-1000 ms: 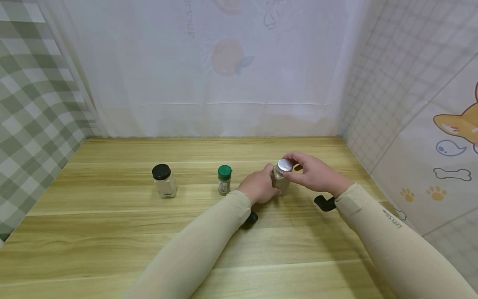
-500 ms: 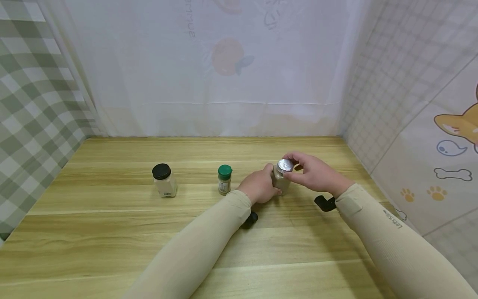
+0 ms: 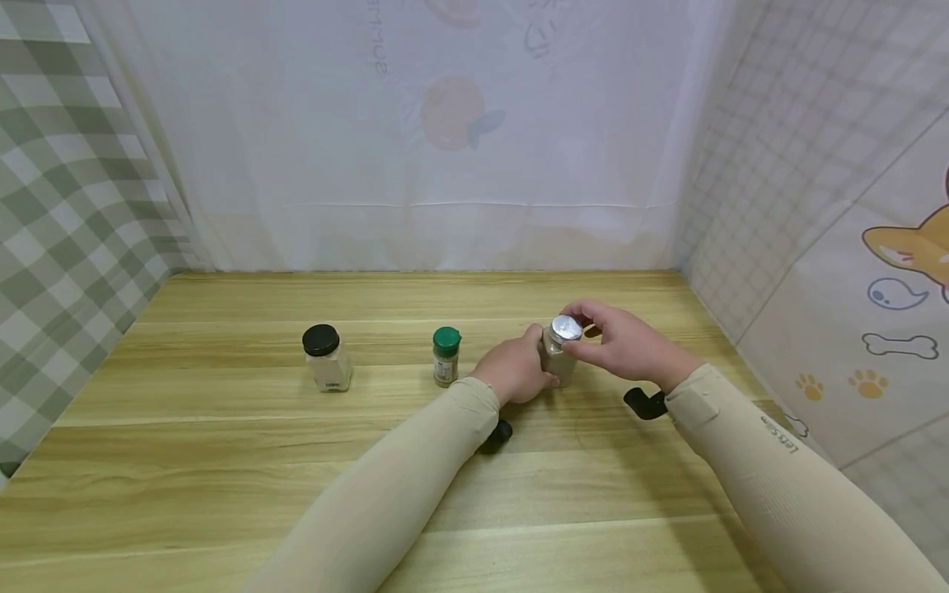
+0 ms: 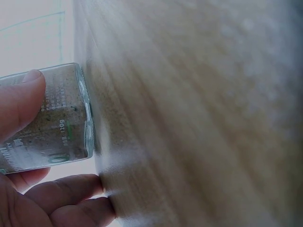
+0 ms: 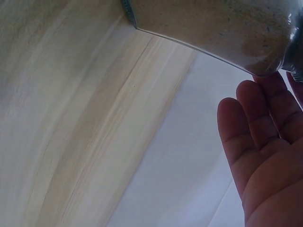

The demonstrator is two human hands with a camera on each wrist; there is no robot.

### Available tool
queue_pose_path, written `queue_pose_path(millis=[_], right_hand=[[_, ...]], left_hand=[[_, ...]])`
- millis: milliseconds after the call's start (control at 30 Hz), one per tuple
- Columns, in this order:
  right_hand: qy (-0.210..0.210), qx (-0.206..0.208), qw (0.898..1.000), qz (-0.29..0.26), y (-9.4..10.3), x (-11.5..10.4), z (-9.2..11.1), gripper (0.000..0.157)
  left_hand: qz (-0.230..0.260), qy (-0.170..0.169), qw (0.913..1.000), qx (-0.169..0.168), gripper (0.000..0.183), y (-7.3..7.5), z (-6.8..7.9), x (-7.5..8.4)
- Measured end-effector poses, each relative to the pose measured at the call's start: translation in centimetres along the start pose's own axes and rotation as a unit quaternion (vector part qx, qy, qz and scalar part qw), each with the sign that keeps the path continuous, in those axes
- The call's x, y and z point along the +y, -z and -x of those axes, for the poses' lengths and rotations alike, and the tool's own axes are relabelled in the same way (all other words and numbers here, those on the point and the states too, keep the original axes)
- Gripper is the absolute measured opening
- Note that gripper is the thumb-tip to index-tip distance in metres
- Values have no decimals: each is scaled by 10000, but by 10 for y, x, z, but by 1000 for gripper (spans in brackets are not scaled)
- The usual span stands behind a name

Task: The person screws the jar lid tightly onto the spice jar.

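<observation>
A glass spice jar (image 3: 558, 362) of brownish, speckled powder stands upright on the wooden table, right of the middle. My left hand (image 3: 511, 369) grips its body from the left. In the left wrist view the thumb lies across the printed side of the jar (image 4: 52, 118), with fingers below it. On the jar sits a shiny silver top (image 3: 567, 328); whether it is a lid or a foil seal I cannot tell. My right hand (image 3: 626, 346) has thumb and fingers at either side of that top. Three fingers (image 5: 232, 118) of it show beside the jar in the right wrist view.
Left of the hands stands a small green-capped spice bottle (image 3: 446, 357). Farther left is a jar with a black lid (image 3: 326, 359). Black wrist camera parts (image 3: 647, 403) show under the sleeves. A white curtain (image 3: 445, 222) borders the table's back edge.
</observation>
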State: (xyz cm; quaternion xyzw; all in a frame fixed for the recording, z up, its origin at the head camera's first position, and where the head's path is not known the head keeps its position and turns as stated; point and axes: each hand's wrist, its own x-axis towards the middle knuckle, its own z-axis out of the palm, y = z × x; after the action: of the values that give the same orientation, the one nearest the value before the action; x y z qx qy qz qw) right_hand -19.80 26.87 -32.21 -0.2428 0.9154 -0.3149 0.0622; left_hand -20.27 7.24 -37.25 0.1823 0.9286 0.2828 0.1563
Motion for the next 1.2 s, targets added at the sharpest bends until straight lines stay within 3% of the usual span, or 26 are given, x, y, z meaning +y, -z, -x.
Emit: queue_pose_path(millis=[233, 500, 767, 1033, 1200], right_hand=[[62, -48, 9999, 70, 1, 0, 0, 47], [-29, -54, 10000, 58, 1, 0, 0, 31], [59, -96, 9999, 100, 1, 1, 1, 46], [-18, -33, 10000, 24, 0, 0, 0, 29], [-46, -45, 9999, 113, 0, -1, 0, 41]], left_hand=[[-21, -12, 10000, 5, 54, 0, 0, 0], [11, 6, 10000, -21, 54, 0, 0, 0], [24, 26, 10000, -27, 55, 0, -1, 0], [49, 19, 10000, -26, 53, 0, 0, 1], [23, 26, 10000, -38, 54, 1, 1, 1]])
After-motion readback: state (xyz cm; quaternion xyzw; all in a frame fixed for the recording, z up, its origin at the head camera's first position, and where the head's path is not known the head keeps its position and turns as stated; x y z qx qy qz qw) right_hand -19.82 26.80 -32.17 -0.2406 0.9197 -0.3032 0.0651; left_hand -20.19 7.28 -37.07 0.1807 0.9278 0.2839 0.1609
